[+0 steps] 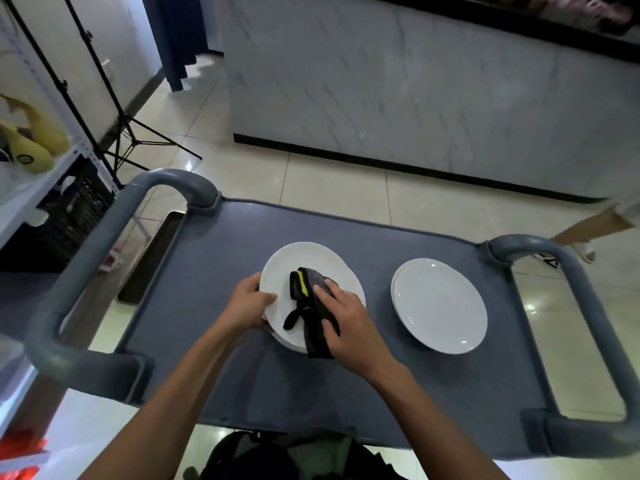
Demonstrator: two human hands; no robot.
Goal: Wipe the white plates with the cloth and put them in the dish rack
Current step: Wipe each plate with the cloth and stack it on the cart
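White plate [287, 271] tilted on a small stack, gripped at its near-left rim by left hand [247, 306], thumb on top and fingers curled beneath. Dark grey cloth [313, 306] with a yellow patch pressed flat onto the plate's face under right hand [346, 322], fingers spread over it, one end hanging past the near rim. Second stack of white plates [440, 304] lay flat, well to the right of the right hand, on the grey cart desk [214, 278]. Curved grey handles [104, 244] flanked both hands.
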